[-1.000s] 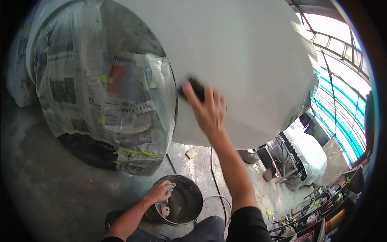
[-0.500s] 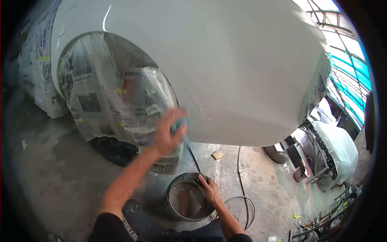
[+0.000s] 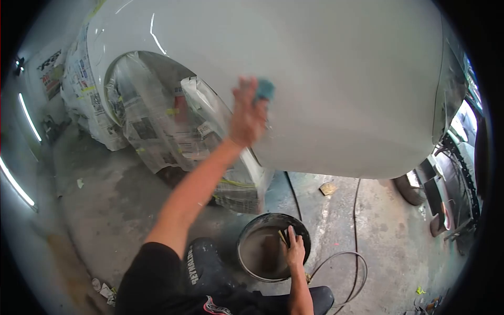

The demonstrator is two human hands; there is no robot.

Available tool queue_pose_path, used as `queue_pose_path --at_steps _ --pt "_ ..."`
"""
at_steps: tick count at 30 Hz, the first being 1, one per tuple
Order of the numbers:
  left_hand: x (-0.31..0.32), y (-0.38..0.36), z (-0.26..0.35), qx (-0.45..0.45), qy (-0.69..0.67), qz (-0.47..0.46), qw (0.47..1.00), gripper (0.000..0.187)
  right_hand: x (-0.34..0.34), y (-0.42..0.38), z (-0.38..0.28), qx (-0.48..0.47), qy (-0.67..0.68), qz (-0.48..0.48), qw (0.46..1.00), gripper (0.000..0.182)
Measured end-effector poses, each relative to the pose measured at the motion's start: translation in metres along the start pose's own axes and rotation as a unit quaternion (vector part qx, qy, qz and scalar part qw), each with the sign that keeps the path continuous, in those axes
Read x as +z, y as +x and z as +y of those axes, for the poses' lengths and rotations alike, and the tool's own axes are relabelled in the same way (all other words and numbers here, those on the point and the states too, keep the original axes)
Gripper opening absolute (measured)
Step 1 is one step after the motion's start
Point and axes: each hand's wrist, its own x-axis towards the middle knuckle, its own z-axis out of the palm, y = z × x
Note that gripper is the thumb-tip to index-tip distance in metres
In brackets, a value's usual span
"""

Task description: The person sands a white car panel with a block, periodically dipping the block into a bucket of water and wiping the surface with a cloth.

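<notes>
Near the upper middle of the frame we see the left hand [image 3: 247,118] raised against the white car panel [image 3: 341,79], its fingers closed around a blue cloth [image 3: 265,89] that is pressed to the paint. The cloth shows just above the fingertips, touching the panel. Left of the hand, the wheel arch is covered with newspaper and plastic sheeting [image 3: 168,126], held with bits of yellow tape.

In the lower middle of the frame the right hand [image 3: 295,251] reaches into a dark bucket [image 3: 249,247] standing on the concrete floor [image 3: 105,210]. Its fingers curl over a small dark block [image 3: 286,235] at the bucket's far edge; we cannot tell how firmly it is gripped. A thin hose [image 3: 353,262] loops on the floor just right of the bucket.
</notes>
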Motion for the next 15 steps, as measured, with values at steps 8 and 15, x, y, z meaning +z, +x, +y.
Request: queue_pose_path --at_steps 8,15 --pt "0.01 -0.145 0.137 -0.018 -0.261 -0.195 0.945 0.028 0.009 -0.007 0.014 0.057 -0.001 -0.041 0.998 0.089" --pt "-0.105 -0.303 0.192 -0.247 -0.21 -0.409 0.853 0.032 0.027 0.022 0.018 0.125 0.057 -0.294 0.946 0.078"
